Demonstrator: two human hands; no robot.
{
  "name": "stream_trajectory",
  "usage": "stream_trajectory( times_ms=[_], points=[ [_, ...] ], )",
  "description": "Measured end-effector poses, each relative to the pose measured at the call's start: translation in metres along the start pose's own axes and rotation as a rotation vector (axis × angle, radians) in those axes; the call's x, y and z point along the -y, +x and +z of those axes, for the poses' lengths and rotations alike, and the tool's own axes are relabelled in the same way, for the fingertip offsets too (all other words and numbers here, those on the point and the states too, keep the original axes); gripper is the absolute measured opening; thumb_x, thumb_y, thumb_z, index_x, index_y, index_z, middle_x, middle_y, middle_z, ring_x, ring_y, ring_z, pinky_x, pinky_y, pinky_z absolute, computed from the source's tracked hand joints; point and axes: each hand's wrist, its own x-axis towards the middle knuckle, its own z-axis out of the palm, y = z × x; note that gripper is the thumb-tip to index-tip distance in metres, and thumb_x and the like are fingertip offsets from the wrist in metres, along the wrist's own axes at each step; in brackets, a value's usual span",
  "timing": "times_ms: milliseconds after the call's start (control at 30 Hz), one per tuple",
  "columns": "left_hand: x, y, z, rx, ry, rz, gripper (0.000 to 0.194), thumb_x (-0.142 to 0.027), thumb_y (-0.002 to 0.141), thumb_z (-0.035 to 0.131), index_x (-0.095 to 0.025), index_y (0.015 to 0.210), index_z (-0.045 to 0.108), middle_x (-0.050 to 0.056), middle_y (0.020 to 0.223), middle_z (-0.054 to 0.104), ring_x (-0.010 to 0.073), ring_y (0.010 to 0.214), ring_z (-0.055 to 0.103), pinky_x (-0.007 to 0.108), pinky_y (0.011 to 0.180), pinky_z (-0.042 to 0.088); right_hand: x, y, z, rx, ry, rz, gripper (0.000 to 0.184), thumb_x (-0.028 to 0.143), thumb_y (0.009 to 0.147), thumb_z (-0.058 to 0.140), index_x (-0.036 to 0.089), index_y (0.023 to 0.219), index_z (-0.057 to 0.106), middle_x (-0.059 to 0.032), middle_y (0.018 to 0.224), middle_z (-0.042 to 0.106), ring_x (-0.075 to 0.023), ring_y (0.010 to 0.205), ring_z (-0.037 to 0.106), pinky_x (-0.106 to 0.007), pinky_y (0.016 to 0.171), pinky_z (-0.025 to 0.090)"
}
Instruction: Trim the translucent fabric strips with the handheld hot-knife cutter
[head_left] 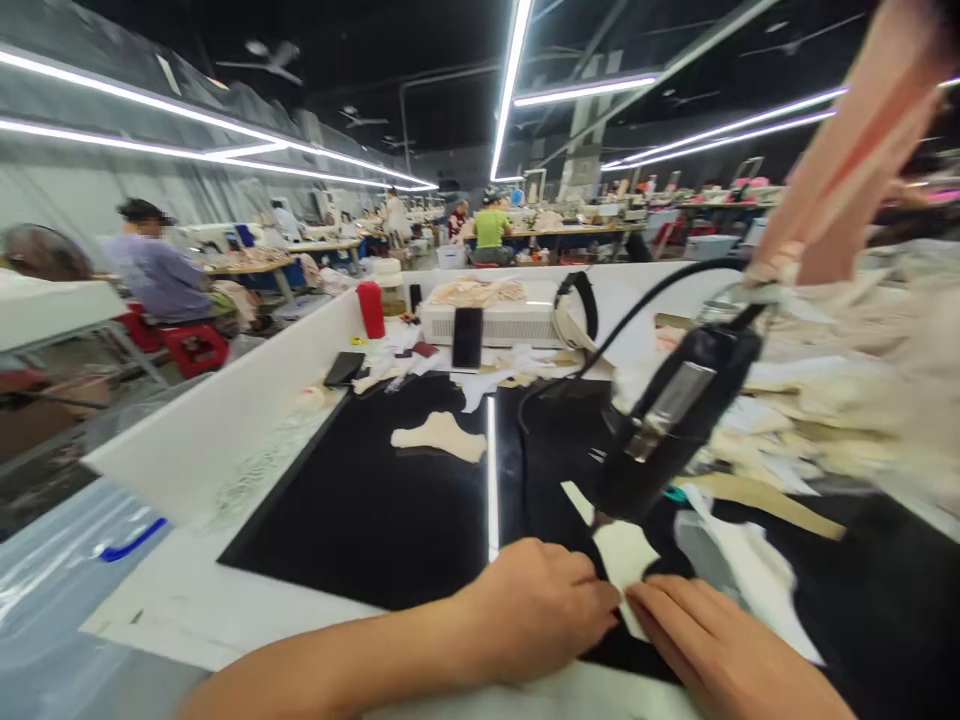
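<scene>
A cream fabric piece (625, 555) lies near the front of a black work mat (360, 500). My left hand (540, 605) is closed, its fingertips pinching the piece's left edge. At the lower right edge, my right hand (705, 635) presses its fingers together on the same fabric; its thumb is hidden. Just above the fabric's far end hangs the tip of a black tool (675, 410) with a metal plate on its side and a thick black cable. Another cream cut piece (441, 436) rests flat on the mat, farther left.
White panels (247, 400) wall the table's left and back. A phone (466, 338) leans against a white box (510, 322); a red container (370, 309) stands nearby. Fabric piles (780, 400) cover the right side. A person in purple (161, 260) sits at far left.
</scene>
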Motion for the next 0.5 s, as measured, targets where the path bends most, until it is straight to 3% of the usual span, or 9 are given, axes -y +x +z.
stream_trajectory(
  times_ms=[133, 233, 367, 500],
  points=[
    [0.003, -0.006, 0.002, -0.034, -0.044, -0.019, 0.017, -0.024, 0.106, 0.051, -0.018, 0.102, 0.066, 0.003, 0.08, 0.066, 0.0185, 0.07, 0.065, 0.032, 0.06, 0.047, 0.016, 0.026, -0.036, 0.093, -0.04, 0.161, 0.031, 0.022, 0.107, 0.042, 0.022, 0.1, 0.073, -0.0063, 0.093, 0.078, -0.0186, 0.077, 0.074, -0.028, 0.066, 0.059],
    [0.003, -0.009, 0.002, -0.062, -0.019, 0.012, 0.015, -0.023, 0.106, 0.052, -0.018, 0.102, 0.067, 0.002, 0.078, 0.064, 0.0189, 0.067, 0.063, 0.032, 0.057, 0.045, 0.023, 0.031, -0.048, 0.102, 0.033, 0.242, 0.037, 0.031, 0.11, 0.037, 0.023, 0.105, 0.072, -0.0047, 0.097, 0.078, -0.0169, 0.084, 0.076, -0.028, 0.074, 0.06],
    [0.002, -0.01, 0.001, -0.072, -0.005, 0.026, 0.015, -0.021, 0.104, 0.054, -0.019, 0.096, 0.066, 0.0, 0.077, 0.061, 0.0193, 0.065, 0.061, 0.034, 0.056, 0.044, 0.029, 0.029, -0.052, 0.065, 0.035, 0.233, 0.038, 0.035, 0.111, 0.038, 0.021, 0.105, 0.072, -0.005, 0.095, 0.078, -0.018, 0.081, 0.075, -0.03, 0.068, 0.058],
    [0.001, -0.009, 0.001, -0.07, -0.014, 0.012, 0.015, -0.022, 0.104, 0.054, -0.02, 0.095, 0.066, -0.001, 0.078, 0.061, 0.0191, 0.066, 0.06, 0.033, 0.057, 0.044, 0.033, 0.032, -0.047, 0.059, 0.004, 0.197, 0.039, 0.023, 0.11, 0.037, 0.02, 0.091, 0.071, -0.0039, 0.083, 0.075, -0.0192, 0.069, 0.072, -0.032, 0.06, 0.05]
  ],
)
